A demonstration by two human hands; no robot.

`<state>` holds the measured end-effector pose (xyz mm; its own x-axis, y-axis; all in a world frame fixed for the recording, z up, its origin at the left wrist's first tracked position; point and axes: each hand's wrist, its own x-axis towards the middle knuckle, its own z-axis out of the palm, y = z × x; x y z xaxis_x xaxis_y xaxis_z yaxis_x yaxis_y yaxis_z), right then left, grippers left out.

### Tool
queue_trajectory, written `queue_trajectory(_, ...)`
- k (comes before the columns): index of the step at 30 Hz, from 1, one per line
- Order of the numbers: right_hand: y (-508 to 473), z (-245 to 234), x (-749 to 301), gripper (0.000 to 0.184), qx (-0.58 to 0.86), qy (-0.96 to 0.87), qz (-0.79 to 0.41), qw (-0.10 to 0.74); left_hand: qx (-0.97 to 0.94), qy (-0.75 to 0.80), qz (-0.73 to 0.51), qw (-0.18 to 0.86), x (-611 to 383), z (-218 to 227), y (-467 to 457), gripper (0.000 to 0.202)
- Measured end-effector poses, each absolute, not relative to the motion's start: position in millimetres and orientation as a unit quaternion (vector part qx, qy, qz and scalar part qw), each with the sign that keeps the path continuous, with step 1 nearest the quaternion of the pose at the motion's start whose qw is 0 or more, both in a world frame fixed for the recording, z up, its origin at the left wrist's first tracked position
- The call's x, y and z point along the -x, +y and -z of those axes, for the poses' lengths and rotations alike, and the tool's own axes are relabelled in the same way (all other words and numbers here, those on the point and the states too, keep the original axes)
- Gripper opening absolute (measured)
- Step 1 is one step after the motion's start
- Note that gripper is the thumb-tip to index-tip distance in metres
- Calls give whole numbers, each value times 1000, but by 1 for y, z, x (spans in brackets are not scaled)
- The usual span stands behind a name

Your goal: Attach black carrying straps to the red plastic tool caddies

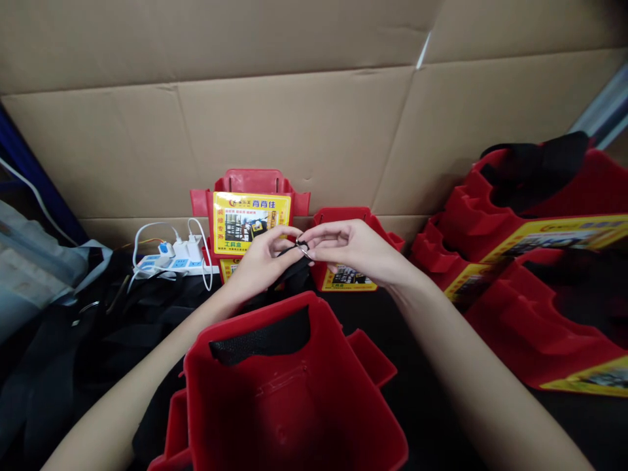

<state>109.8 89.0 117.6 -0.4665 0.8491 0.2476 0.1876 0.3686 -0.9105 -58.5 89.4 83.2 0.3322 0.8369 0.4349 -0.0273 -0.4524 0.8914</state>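
Just beyond a red plastic tool box (289, 399), my two hands meet in the middle of the view. My left hand (265, 258) pinches the end of a black strap (293, 256). A small metal ring (304, 248) sits at that strap end, and my right hand (341, 243) grips it between thumb and fingers. The red box stands open towards me, with black material showing through the slot in its far wall. Fingers hide part of the ring and strap.
Behind my hands stand red boxes with yellow labels (250, 222). More are stacked at right (490, 222). A white power strip (181, 265) with plugs and cables lies left, beside a heap of black straps (112, 353). Cardboard (294, 131) forms the back wall.
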Motion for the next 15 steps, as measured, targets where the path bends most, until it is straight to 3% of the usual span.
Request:
queue_trajectory(8,78,-122,-106,17,360,-734,-412,402,-610,263,-443,603,65,-77,95,38)
queue_trajectory(15,77,-113,-98,16,359,-745,-297,478,-613,260,-462,586,67,-83,93,40)
